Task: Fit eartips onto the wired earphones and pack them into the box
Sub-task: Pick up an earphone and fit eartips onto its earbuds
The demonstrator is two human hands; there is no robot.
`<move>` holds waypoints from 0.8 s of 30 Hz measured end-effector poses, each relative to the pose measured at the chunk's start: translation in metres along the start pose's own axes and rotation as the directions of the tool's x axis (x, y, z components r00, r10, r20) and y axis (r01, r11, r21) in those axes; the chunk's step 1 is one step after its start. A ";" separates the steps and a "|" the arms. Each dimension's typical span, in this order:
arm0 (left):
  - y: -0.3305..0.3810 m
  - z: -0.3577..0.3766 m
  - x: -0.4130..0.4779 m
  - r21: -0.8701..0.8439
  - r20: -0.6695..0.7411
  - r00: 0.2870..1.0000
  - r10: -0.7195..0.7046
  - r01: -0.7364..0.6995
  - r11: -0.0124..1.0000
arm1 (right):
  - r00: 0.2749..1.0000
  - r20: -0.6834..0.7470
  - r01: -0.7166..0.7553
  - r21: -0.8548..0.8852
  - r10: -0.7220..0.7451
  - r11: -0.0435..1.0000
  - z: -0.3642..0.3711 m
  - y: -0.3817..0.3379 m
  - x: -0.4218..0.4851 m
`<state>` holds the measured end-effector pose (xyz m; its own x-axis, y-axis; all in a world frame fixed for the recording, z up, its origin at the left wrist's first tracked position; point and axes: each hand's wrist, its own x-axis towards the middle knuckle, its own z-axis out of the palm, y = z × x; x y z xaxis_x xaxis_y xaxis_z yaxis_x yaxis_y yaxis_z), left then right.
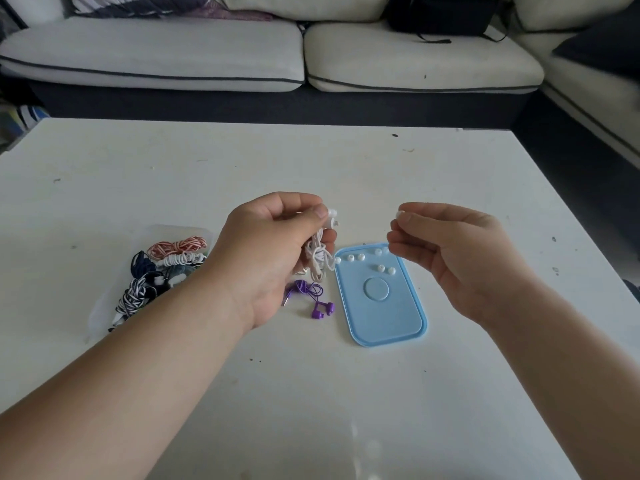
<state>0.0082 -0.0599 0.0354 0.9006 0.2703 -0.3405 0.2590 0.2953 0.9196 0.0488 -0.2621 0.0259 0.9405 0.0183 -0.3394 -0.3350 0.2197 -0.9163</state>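
Bundles of wound earphones (162,268) lie heaped in a clear plastic box (166,232) at the left of the white table (242,161). I make out about five of them: red-and-white, white, navy, black-and-white striped and a greyish one. The left forearm hides part of the heap, so the count is unsure.

The left hand (273,251), raised just right of the box, has its fingers curled round a coiled white earphone set (319,259). Thumb and forefinger pinch one bud (332,214), which points toward the other hand. Below it a single purple earphone set (311,299) lies loose on the table.

Next comes a light blue lid (384,320), lying flat, with six white eartips (350,258) in plain view near its far end. The right hand (460,258) hovers over that far corner, thumb and forefinger pinching one white eartip (400,213), the other fingers loosely curled.

Beyond the table stands a pale sofa (173,57) with a black bag (440,12) on it.
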 end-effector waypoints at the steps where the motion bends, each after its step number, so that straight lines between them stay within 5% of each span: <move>1: 0.000 -0.001 0.001 0.010 -0.004 1.000 -0.001 0.001 1.000 | 1.000 0.003 -0.004 -0.007 0.004 1.000 0.000 0.001 0.000; 24: 0.008 -0.015 0.006 0.056 0.043 0.999 -0.011 0.008 0.998 | 0.999 -0.049 0.022 0.049 -0.019 0.999 0.000 0.002 0.001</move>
<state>0.0109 -0.0425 0.0376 0.9118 0.2276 -0.3416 0.2855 0.2463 0.9262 0.0493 -0.2618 0.0233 0.9429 -0.0336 -0.3315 -0.3111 0.2675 -0.9120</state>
